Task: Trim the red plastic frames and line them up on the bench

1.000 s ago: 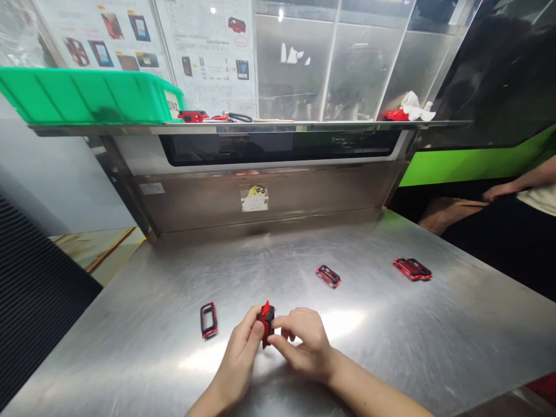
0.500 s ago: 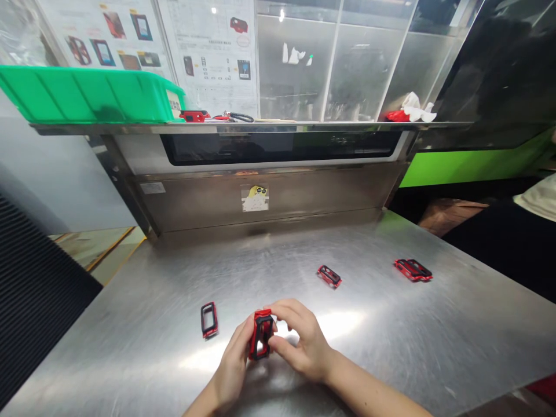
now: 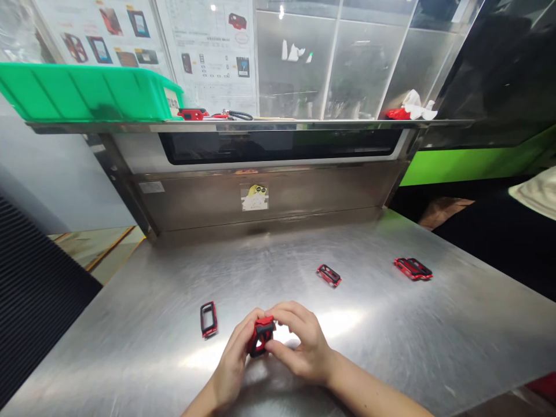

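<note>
Between my hands is a small red and black plastic case frame (image 3: pixel 261 337), tilted so that its red end faces up. My left hand (image 3: pixel 234 353) is closed on its left side. The fingers and thumb of my right hand (image 3: pixel 306 344) curve round its right side and pinch it. To the left, a similar frame (image 3: pixel 209 319) with a black rim lies on the metal table (image 3: pixel 143 347). Another red and black frame (image 3: pixel 329 275) lies beyond my right hand. Farther right, red and black frames (image 3: pixel 413 269) lie close together.
A shelf (image 3: pixel 286 124) spans the back, bearing a green bin (image 3: pixel 87 92), a red part (image 3: pixel 193 114) and crumpled white and red material (image 3: pixel 412 107). Printed sheets (image 3: pixel 212 58) hang behind it. At the right edge, part of another person (image 3: pixel 499 243) shows in dark clothing.
The frame in my hands has tipped, its top end leaning toward me, so it looks shorter. My fingers have shifted slightly round it. The frames on the table have stayed put.
</note>
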Demonstrator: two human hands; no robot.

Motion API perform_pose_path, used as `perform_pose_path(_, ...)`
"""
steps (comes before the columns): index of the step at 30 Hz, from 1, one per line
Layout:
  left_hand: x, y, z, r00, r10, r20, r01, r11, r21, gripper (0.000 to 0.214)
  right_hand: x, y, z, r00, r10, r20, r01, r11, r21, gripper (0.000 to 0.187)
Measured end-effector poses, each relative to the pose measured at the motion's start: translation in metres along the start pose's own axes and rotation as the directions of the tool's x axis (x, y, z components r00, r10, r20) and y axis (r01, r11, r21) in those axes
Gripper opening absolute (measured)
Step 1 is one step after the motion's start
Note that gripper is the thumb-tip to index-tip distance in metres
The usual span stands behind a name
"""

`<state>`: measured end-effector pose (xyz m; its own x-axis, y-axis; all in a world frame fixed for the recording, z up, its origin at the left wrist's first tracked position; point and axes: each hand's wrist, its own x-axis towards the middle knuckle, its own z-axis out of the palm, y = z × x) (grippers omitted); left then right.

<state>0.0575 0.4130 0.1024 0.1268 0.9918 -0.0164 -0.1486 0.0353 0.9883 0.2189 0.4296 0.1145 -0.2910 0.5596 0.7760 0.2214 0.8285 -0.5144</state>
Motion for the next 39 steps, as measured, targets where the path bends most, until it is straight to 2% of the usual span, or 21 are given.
perform_pose_path(4, 0.000, 0.018, 0.009, 0.977, 0.076, 0.198, -0.100, 0.989, 0.112, 0.039, 0.003, -0.003, -0.002, 0.999, 0.034, 0.029, -0.036, 0.996, 0.086, 0.034)
perform_pose_path(8, -0.001, 0.025, 0.012, 0.959, 0.065, 0.274, -0.119, 0.976, 0.184, 0.035, 0.005, -0.005, -0.001, 0.989, 0.146, 0.035, -0.149, 0.981, 0.121, 0.036)
perform_pose_path(10, -0.001, 0.023, 0.012, 0.963, 0.048, 0.266, -0.097, 0.980, 0.174, 0.034, 0.005, -0.005, 0.000, 0.983, 0.180, 0.047, -0.184, 0.977, 0.110, 0.034)
perform_pose_path(13, 0.000, 0.017, 0.011, 0.989, 0.006, 0.148, -0.024, 0.992, 0.122, 0.032, 0.005, -0.004, 0.000, 0.984, 0.160, 0.076, -0.167, 0.982, 0.087, 0.032)
perform_pose_path(16, 0.000, 0.013, 0.011, 0.996, -0.087, 0.020, 0.087, 0.996, -0.025, 0.032, 0.005, -0.004, 0.000, 0.986, 0.117, 0.117, -0.125, 0.990, 0.064, 0.030)
perform_pose_path(18, 0.001, 0.013, 0.013, 0.985, -0.173, 0.003, 0.171, 0.974, -0.150, 0.031, 0.005, -0.004, 0.001, 0.983, 0.122, 0.136, -0.131, 0.990, 0.059, 0.028)
perform_pose_path(23, 0.004, 0.017, 0.016, 0.951, -0.302, 0.070, 0.305, 0.869, -0.389, 0.029, 0.003, -0.002, 0.003, 0.972, 0.177, 0.155, -0.189, 0.980, 0.066, 0.029)
perform_pose_path(26, 0.006, 0.019, 0.017, 0.942, -0.310, 0.125, 0.331, 0.811, -0.482, 0.032, 0.000, 0.002, 0.004, 0.960, 0.230, 0.161, -0.242, 0.969, 0.057, 0.051)
perform_pose_path(28, 0.007, 0.022, 0.018, 0.948, -0.287, 0.141, 0.319, 0.815, -0.485, 0.036, -0.002, 0.004, 0.005, 0.947, 0.258, 0.191, -0.269, 0.963, 0.032, 0.067)
perform_pose_path(30, 0.008, 0.022, 0.018, 0.947, -0.278, 0.158, 0.320, 0.823, -0.469, 0.038, -0.004, 0.006, 0.006, 0.933, 0.284, 0.219, -0.293, 0.956, 0.007, 0.074)
perform_pose_path(34, 0.007, 0.018, 0.018, 0.932, -0.295, 0.208, 0.359, 0.820, -0.445, 0.037, -0.006, 0.009, 0.009, 0.921, 0.334, 0.199, -0.343, 0.939, 0.011, 0.075)
perform_pose_path(39, 0.005, 0.015, 0.017, 0.922, -0.313, 0.227, 0.386, 0.783, -0.487, 0.033, -0.005, 0.009, 0.010, 0.912, 0.365, 0.189, -0.383, 0.921, 0.066, 0.067)
